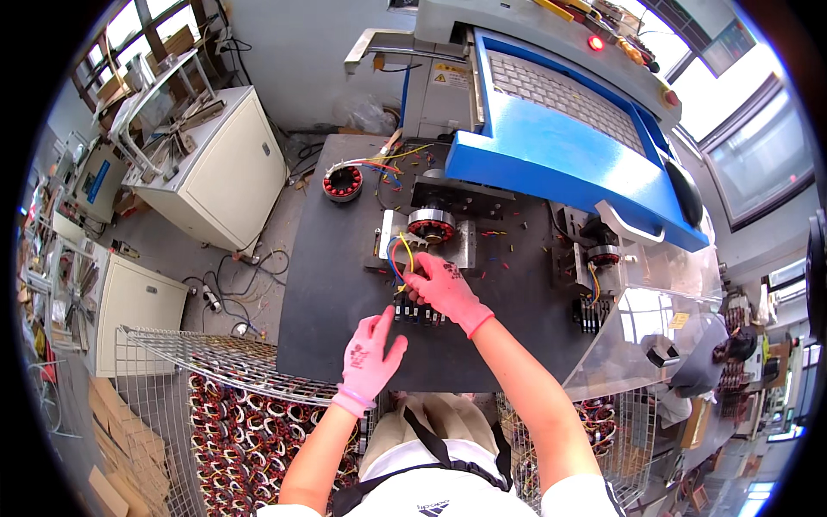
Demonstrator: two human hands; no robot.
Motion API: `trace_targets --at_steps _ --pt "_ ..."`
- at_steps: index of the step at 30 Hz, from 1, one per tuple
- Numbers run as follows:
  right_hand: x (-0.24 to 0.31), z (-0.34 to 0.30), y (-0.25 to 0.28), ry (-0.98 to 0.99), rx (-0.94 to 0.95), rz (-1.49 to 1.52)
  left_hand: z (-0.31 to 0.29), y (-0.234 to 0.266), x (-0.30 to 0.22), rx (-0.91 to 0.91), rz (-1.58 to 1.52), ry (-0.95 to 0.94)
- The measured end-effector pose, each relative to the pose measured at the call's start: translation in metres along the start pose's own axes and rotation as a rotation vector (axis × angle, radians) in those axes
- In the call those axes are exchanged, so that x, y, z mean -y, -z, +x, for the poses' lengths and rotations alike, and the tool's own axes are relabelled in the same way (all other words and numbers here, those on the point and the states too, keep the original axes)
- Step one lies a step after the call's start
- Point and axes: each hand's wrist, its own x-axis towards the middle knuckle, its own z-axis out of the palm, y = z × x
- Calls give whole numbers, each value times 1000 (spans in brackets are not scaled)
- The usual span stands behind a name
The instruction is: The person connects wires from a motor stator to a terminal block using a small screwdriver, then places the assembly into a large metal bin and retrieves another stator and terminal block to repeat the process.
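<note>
In front of me a motor stator [431, 226] with a red-wound ring sits in a metal fixture [466, 246]. Yellow, red and blue lead wires [395, 257] loop down from its left side. My right hand [446, 291], in a pink glove, is closed with its fingertips pinching the yellow wire just above a row of black clip terminals [420, 312]. My left hand [372, 357], also gloved in pink, is lower left of that row. Its index finger stretches toward the leftmost terminal and its thumb stands apart; it holds nothing.
Another stator [343, 183] with loose leads lies at the table's [319, 284] far left. A blue-fronted machine [551, 142] overhangs the back. At right stand a second fixture with a stator [603, 255] and a clear panel [633, 332]. A wire basket [233, 345] full of stators is lower left.
</note>
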Motion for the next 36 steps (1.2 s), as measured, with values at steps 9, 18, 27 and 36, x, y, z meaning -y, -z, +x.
trace_targets --at_steps 9,18,27,36 --pt "-30 5 -5 256 -189 -455 -10 -37 27 92 500 -123" --pt "-34 7 -18 307 -252 -642 -11 -33 25 101 467 -116" --pt "-34 3 -24 322 -277 -401 -3 -28 62 73 -933 449" --pt "-5 -97 -12 204 35 -371 -13 -50 99 0 -609 432"
